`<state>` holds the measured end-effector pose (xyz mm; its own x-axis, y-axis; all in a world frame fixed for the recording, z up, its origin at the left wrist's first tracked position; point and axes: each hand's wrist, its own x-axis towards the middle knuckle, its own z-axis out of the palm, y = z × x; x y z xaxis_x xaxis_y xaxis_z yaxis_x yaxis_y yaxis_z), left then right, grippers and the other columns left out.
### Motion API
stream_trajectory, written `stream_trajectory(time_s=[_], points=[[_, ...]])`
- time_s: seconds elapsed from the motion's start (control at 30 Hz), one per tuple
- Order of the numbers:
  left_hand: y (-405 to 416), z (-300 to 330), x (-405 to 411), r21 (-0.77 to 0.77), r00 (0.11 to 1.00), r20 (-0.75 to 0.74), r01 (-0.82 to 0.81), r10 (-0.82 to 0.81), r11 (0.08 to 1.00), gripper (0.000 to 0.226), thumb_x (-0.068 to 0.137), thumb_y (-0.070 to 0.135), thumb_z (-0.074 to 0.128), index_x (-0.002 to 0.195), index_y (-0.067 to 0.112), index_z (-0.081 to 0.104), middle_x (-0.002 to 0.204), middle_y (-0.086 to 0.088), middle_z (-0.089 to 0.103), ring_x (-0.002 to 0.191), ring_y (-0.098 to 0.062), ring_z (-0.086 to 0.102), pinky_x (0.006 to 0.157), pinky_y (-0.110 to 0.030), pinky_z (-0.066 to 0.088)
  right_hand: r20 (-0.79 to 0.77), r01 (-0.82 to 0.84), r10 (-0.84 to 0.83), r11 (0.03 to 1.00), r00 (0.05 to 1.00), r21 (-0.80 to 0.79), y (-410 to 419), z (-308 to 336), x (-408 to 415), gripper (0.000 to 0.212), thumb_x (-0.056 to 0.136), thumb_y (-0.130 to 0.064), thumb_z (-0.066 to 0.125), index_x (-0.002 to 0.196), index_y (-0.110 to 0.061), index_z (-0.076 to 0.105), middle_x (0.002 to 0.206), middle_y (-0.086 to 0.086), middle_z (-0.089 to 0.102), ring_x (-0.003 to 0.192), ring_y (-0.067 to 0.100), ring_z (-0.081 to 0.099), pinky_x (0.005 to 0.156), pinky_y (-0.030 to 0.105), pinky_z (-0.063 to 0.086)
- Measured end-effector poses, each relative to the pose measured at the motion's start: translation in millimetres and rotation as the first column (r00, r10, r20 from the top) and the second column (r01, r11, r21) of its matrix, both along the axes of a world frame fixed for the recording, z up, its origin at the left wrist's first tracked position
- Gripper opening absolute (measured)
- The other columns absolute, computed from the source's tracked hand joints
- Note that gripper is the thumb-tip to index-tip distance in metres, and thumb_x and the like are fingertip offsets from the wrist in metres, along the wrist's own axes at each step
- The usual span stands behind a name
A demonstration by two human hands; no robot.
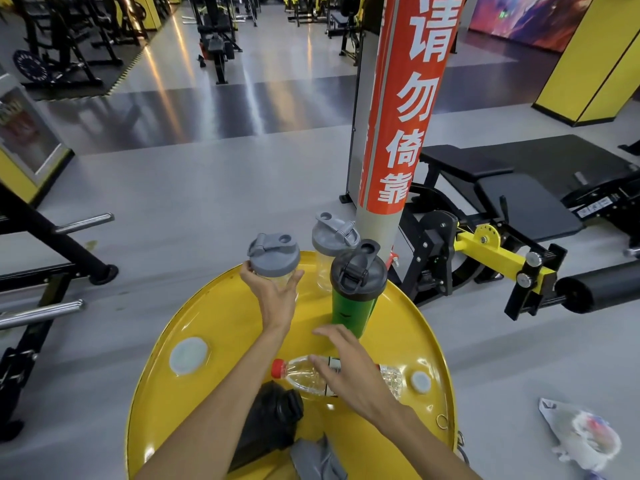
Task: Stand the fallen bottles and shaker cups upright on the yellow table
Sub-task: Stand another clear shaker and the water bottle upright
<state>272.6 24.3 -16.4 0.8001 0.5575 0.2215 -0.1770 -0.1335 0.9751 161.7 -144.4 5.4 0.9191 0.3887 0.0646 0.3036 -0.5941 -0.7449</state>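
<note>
My left hand (275,296) is wrapped around a clear shaker cup with a grey lid (273,256), upright at the far left of the round yellow table (221,317). A second clear grey-lidded shaker (331,237) and a green shaker with a black lid (356,285) stand upright behind and to the right. My right hand (346,372) hovers open over a clear water bottle with a red cap (301,374) lying on its side. A black shaker (273,424) lies fallen near the front, partly hidden by my left forearm.
A pole with a red banner (401,109) rises just behind the table. A yellow-and-black gym bench machine (485,244) stands to the right, weight racks (41,258) to the left. A crumpled plastic bag (581,434) lies on the floor at right. A grey cloth (318,459) lies at the table's front.
</note>
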Motion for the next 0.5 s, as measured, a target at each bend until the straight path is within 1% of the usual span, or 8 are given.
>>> stream_trajectory(time_s=[0.13,0.23,0.3,0.4,0.47,0.5], points=[[7.4,1.0,-5.4,0.036,0.993,-0.042,0.113,-0.111,0.993,0.095,0.075,0.022,0.087,0.140,0.016,0.017,0.143,-0.008,0.031,0.132,-0.017,0.039,0.107,-0.031,0.042,0.024,-0.045,0.047,0.995,0.999,-0.088,1.6,-9.4,1.0,0.045,0.098,-0.044,0.054,0.139,-0.029,0.044,0.141,-0.012,0.044,0.129,0.004,0.041,0.101,0.014,0.034],[13.5,-0.7,-7.2,0.056,0.987,-0.080,0.145,-0.140,0.988,0.092,0.076,0.019,0.085,0.138,0.016,0.017,0.142,-0.007,0.029,0.130,-0.013,0.037,0.107,-0.026,0.039,0.012,-0.098,0.102,0.981,0.995,-0.168,1.6,-14.8,1.1,0.051,0.097,-0.044,0.055,0.143,-0.025,0.042,0.144,-0.008,0.044,0.132,0.010,0.040,0.107,0.020,0.033],[21.2,-6.1,-6.2,0.072,0.977,-0.148,0.163,-0.151,0.984,0.088,0.077,0.014,0.085,0.136,0.010,0.020,0.139,-0.008,0.028,0.131,-0.017,0.035,0.107,-0.029,0.039,-0.014,-0.121,0.121,0.974,0.993,-0.191,1.7,-17.2,1.1,0.053,0.097,-0.045,0.053,0.144,-0.023,0.041,0.143,-0.006,0.045,0.132,0.013,0.042,0.108,0.024,0.035],[33.8,-13.4,-10.2,0.111,0.927,-0.336,0.218,-0.170,0.970,0.088,0.074,0.015,0.087,0.134,0.005,0.023,0.137,-0.010,0.026,0.129,-0.028,0.038,0.098,-0.030,0.042,-0.033,-0.174,0.172,0.943,0.985,-0.284,0.7,-18.3,3.4,0.060,0.095,-0.051,0.053,0.146,-0.024,0.037,0.144,-0.004,0.046,0.131,0.017,0.044,0.108,0.028,0.036],[42.5,-14.5,-21.0,0.104,0.878,-0.431,0.276,-0.207,0.955,0.091,0.074,0.021,0.088,0.137,0.006,0.024,0.141,-0.012,0.026,0.128,-0.027,0.038,0.097,-0.032,0.043,-0.043,-0.225,0.226,0.896,0.973,-0.382,-2.0,-19.0,4.8,0.067,0.092,-0.054,0.057,0.148,-0.025,0.033,0.146,-0.003,0.044,0.134,0.019,0.041,0.111,0.030,0.031],[47.4,-12.2,-30.1,0.092,0.861,-0.456,0.297,-0.225,0.950,0.088,0.077,0.024,0.086,0.138,0.007,0.025,0.142,-0.011,0.029,0.129,-0.026,0.039,0.098,-0.033,0.043,-0.054,-0.251,0.253,0.866,0.966,-0.433,-3.8,-19.5,4.7,0.072,0.091,-0.052,0.060,0.150,-0.025,0.030,0.148,-0.002,0.043,0.137,0.020,0.039,0.114,0.031,0.027]])
